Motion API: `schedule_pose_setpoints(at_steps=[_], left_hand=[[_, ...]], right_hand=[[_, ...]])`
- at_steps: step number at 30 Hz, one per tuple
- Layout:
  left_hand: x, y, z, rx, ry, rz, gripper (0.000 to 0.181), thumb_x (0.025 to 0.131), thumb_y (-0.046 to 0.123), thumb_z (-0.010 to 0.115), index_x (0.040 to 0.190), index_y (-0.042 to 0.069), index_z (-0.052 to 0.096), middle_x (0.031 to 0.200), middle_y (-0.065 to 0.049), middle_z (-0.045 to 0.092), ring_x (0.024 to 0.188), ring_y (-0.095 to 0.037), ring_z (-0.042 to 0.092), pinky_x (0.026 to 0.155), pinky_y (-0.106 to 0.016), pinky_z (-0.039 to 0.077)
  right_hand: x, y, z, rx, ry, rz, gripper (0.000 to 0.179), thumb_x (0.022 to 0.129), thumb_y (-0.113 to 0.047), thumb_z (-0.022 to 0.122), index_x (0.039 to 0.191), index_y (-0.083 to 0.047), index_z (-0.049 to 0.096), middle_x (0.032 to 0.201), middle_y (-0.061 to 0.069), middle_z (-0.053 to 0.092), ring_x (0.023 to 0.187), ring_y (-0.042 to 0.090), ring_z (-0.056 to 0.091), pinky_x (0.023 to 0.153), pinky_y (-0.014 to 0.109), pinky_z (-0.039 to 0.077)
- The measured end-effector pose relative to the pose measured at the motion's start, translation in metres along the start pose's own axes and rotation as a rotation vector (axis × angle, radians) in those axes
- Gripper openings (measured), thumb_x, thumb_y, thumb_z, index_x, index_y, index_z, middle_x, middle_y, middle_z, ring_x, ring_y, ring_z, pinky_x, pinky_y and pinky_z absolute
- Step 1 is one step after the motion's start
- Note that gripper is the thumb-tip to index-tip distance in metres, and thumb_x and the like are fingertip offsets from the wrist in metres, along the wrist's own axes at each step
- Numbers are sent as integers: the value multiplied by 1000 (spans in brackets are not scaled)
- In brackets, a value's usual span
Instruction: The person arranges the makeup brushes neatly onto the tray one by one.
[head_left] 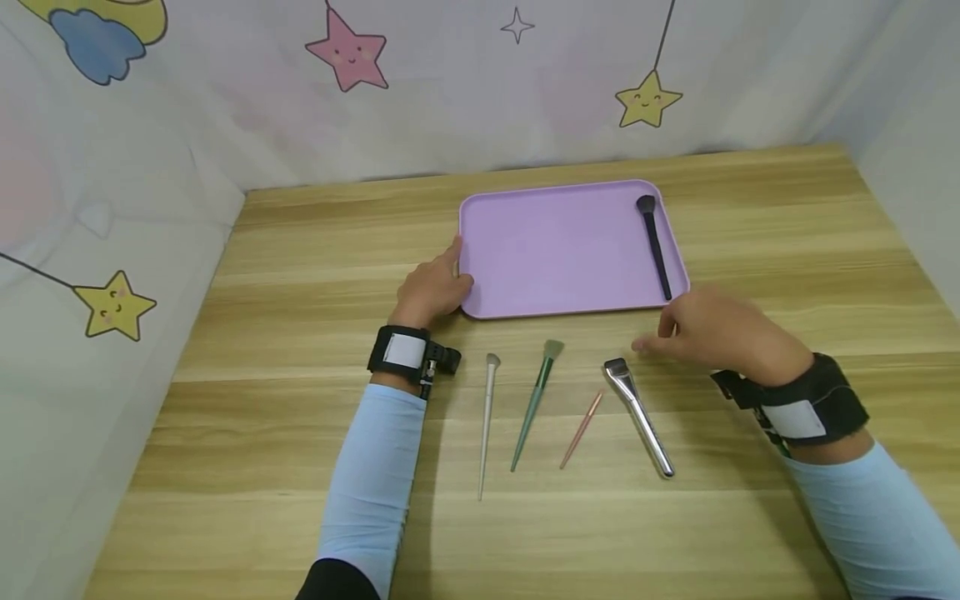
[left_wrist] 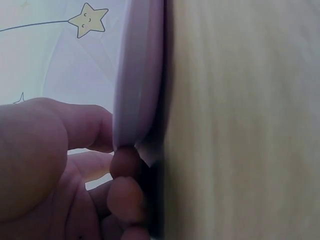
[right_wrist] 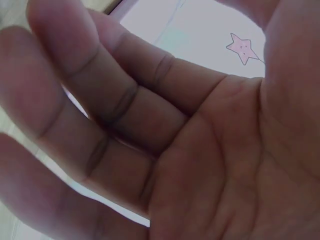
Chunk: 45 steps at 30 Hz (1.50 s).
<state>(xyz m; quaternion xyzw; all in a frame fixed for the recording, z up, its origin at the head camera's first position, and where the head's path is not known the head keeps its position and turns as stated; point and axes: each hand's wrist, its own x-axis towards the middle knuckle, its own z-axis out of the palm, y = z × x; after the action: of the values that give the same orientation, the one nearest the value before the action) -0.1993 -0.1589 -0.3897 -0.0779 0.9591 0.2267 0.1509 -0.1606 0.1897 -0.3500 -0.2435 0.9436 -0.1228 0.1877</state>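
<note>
Near the back of the table lies a purple tray [head_left: 555, 250]; a black makeup brush [head_left: 656, 246] rests along its right side. My left hand [head_left: 431, 290] holds the tray's left edge near the front corner, thumb over the rim. In the left wrist view, fingertips meet the side of the tray [left_wrist: 137, 75]. Just off the tray's front right corner hovers my right hand [head_left: 731, 329], slightly blurred. Its fingers are loosely bent with nothing in the palm in the right wrist view. Nearest to it is a silver-handled flat makeup brush [head_left: 640, 417].
In front of the tray, on the wooden table [head_left: 300, 433], lie a thin white-handled brush [head_left: 487, 425], a green makeup brush [head_left: 537, 406] and a short pink brush-like stick [head_left: 581, 431]. A curtain with printed stars [head_left: 450, 125] borders the table's back.
</note>
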Motion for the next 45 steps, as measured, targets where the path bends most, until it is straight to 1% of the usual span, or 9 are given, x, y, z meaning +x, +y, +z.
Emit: schedule_pose_setpoints(at_steps=[6,12,14,19,29,32,35,40,45], left_hand=[[0,-1,2,4,18,14,70,91,35,41,155,29,14,147,-8,46,58,-20,40,50,-30,31],[1,-1,-1,12,26,14,70,90,36,40,155,31,13,153,-6,38,69,-25,46,55,-32,33],[1,0,-2,11,25,11,70,91,37,40,155,31,13,154,-5,37,68,-24,45,55,-32,33],[1,1,-4,5,16,6,70,91,36,41,154,32,12,153,-5,38,59,-21,39,52,-31,32],[1,1,-4,9,11,0,70,91,37,40,154,32,12,152,-5,40,63,-22,42,54,-32,33],[2,1,-3,8,6,0,70,91,37,41,154,32,12,148,-7,44,60,-21,40,52,-31,32],[2,1,-2,11,6,4,70,91,36,41,155,32,12,148,-7,45,60,-21,41,52,-31,32],[1,0,-1,14,3,9,70,90,36,40,155,32,12,152,-5,40,68,-24,46,54,-32,33],[1,-1,1,14,8,10,70,90,36,40,155,32,12,153,-4,39,73,-26,50,55,-33,34]], right_hand=[[-2,-4,1,0,-23,10,44,82,-52,68,74,-9,70,64,-1,60,56,13,51,50,28,41],[-1,-6,1,3,-58,22,44,80,-52,69,79,-8,71,69,-1,61,58,13,53,52,28,42],[-1,-7,1,-2,-64,28,44,79,-52,70,82,-8,71,71,0,62,60,13,53,52,28,42],[-2,-9,1,-16,-82,41,45,76,-54,72,83,-10,72,75,0,63,62,14,54,52,29,43],[-3,-16,3,-10,-168,76,45,69,-56,75,78,-13,67,74,-1,60,64,16,53,52,29,41],[-3,-18,5,-27,-183,72,44,68,-56,75,74,-14,66,73,-1,59,63,15,53,51,29,40],[-3,-21,8,-41,-206,67,45,66,-59,76,68,-16,65,69,-2,58,61,15,52,50,29,39],[-3,-26,15,-58,-236,57,48,61,-64,77,62,-18,64,65,-4,57,58,13,50,48,28,37],[-4,-28,20,-57,-240,47,42,61,-58,79,58,-19,63,63,-5,56,57,13,49,47,28,36]])
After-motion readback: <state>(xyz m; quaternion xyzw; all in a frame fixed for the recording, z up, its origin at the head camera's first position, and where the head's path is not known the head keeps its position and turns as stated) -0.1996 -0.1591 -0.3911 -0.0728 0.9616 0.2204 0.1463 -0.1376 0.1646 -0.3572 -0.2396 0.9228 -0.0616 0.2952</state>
